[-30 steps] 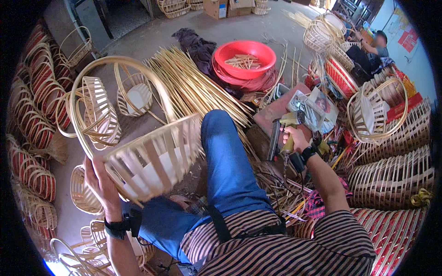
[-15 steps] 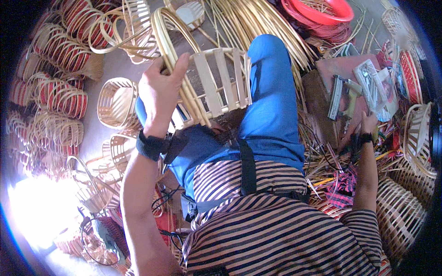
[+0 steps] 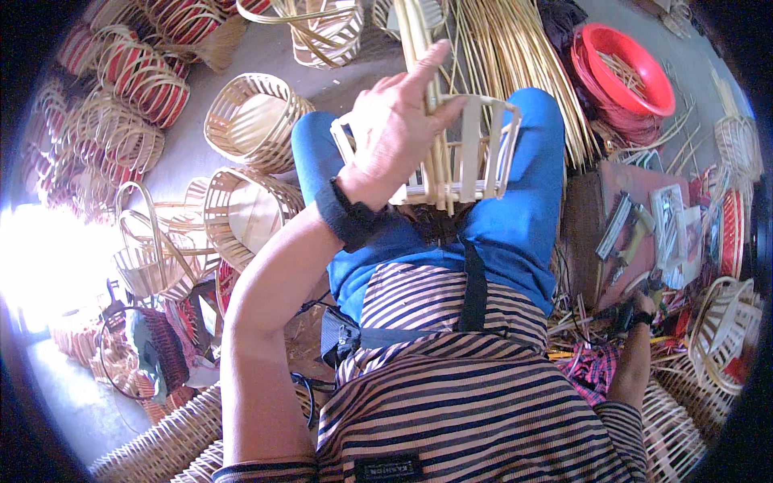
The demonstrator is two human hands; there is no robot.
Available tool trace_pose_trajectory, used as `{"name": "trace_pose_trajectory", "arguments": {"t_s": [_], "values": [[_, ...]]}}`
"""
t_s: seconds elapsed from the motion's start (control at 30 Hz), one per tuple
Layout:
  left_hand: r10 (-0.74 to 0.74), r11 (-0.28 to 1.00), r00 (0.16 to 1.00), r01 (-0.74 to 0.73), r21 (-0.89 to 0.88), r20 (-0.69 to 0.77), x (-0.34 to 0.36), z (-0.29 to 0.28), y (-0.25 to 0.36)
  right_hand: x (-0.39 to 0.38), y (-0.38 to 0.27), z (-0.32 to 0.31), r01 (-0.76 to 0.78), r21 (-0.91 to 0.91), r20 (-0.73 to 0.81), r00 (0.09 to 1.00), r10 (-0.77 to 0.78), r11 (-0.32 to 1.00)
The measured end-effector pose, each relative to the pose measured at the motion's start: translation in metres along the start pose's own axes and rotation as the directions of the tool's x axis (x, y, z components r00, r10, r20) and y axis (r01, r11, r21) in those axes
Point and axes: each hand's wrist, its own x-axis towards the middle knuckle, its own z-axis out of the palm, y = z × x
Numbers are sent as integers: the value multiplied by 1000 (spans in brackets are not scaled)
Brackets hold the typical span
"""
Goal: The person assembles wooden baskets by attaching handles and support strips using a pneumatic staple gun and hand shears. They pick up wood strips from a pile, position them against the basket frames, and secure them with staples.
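A pale woven basket with flat wooden slats and a tall handle is held between my blue-trousered knees. My left hand grips it at the foot of the handle, thumb to the right and index finger lying along the handle. Low at the right, my right hand is beside the near edge of a reddish-brown box. Its fingers are small and partly hidden, so what they hold cannot be made out. On the box lie a staple gun with an olive handle and a white tray of metal strips.
Finished baskets stand on the floor at left, with stacked red-and-tan ones beyond. Long cane strips lie ahead. A red basin sits at far right. More baskets crowd the right side.
The basket has turned and come toward the middle between my knees, my left hand moving right with it. My right hand has drawn back slightly toward me. The whole view has shifted.
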Motion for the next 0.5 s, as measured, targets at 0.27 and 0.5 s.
{"name": "trace_pose_trajectory", "arguments": {"t_s": [0.27, 0.5], "values": [[22, 997, 998, -26, 69, 59, -8, 5, 3, -102, -40, -128, 266, 906, -346, 914, 212, 329], [199, 943, 919, -275, 190, 340, -11, -11, 8, -256, -131, -283, 329, 939, -341, 867, -363, -96]]}}
